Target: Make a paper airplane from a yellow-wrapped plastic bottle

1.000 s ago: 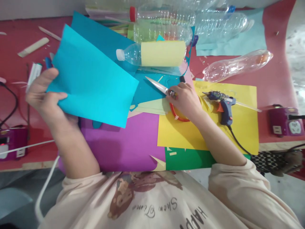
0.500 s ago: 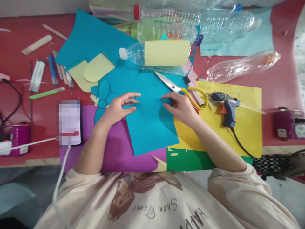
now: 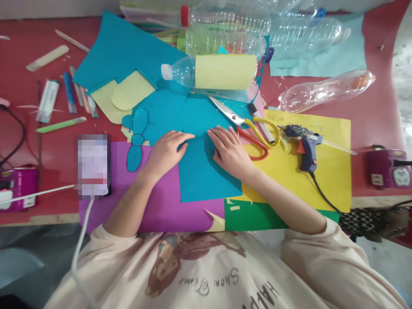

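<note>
A blue sheet of paper (image 3: 209, 182) lies under both hands. My left hand (image 3: 168, 151) rests at its left edge, fingers stretched out and thumb a little apart. On the sheet's right side my right hand (image 3: 229, 150) lies palm down, fingers extended. Neither hand holds anything. Just beyond my right hand are scissors (image 3: 236, 119) with one yellow and one red handle, blades partly apart. A black-and-white marker (image 3: 264, 126) lies beside them. To the left of my left hand sit blue cut-out petal shapes (image 3: 134, 159) with dark outlines.
A clear bottle wrapped in pale yellow paper (image 3: 225, 72) lies ahead, with several other bottles behind it. At right a glue gun (image 3: 309, 150) sits on yellow paper (image 3: 334, 171). A phone (image 3: 92, 163) with a white cable is at left, near several markers (image 3: 69, 92).
Both hands have turned palm down and settled on the blue sheet, which has rotated slightly. My right hand has shifted left, showing more of the scissors' red handle.
</note>
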Motion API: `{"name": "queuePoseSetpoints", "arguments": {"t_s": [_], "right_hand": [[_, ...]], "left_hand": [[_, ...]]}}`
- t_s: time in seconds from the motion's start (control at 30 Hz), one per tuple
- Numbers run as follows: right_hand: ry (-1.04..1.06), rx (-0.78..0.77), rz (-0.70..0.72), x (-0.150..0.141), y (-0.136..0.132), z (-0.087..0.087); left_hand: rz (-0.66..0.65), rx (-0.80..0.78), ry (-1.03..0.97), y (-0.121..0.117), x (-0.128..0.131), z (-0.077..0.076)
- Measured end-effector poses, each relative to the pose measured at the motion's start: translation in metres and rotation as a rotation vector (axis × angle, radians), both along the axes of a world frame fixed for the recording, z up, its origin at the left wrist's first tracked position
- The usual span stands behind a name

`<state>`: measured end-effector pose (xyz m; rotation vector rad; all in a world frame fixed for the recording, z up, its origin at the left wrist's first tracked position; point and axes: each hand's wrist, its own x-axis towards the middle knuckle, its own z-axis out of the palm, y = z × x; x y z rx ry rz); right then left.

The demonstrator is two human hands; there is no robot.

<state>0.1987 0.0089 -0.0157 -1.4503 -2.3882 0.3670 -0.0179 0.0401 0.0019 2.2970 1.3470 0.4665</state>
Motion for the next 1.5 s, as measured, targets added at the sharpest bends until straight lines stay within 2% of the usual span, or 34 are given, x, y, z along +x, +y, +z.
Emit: {"name": "queuePoseSetpoints", "arguments": {"t_s": [0.1,0.13,0.23,0.37,0.6,0.73,1.03,1.5], "right_hand": [[0.037,0.003,-0.002,0.001,0.000,-0.004],[0.047,0.008,0.003,0.002,0.000,-0.005],[0.042,0.028,0.011,0.005,-0.002,-0.003],[-0.007,0.062,0.033,0.009,-0.011,0.001],[-0.058,0.070,0.101,0.009,-0.034,0.001],[-0.096,0.078,0.099,0.006,-0.038,0.000],[-0.122,0.033,0.084,0.006,-0.039,-0.008],[-0.107,0.048,0.089,0.006,-0.040,-0.010]], "left_hand": [[-0.004,0.120,0.096,-0.019,0.011,0.003],[-0.050,0.153,0.128,-0.028,0.015,0.004],[-0.295,0.170,0.227,-0.059,0.025,0.000],[-0.350,0.162,0.327,-0.079,0.019,-0.009],[-0.351,0.298,0.320,-0.074,0.011,-0.007],[-0.264,0.400,0.260,-0.070,0.014,-0.010],[-0.218,0.137,0.281,-0.064,0.015,-0.025],[-0.221,0.190,0.298,-0.064,0.017,-0.024]]}}
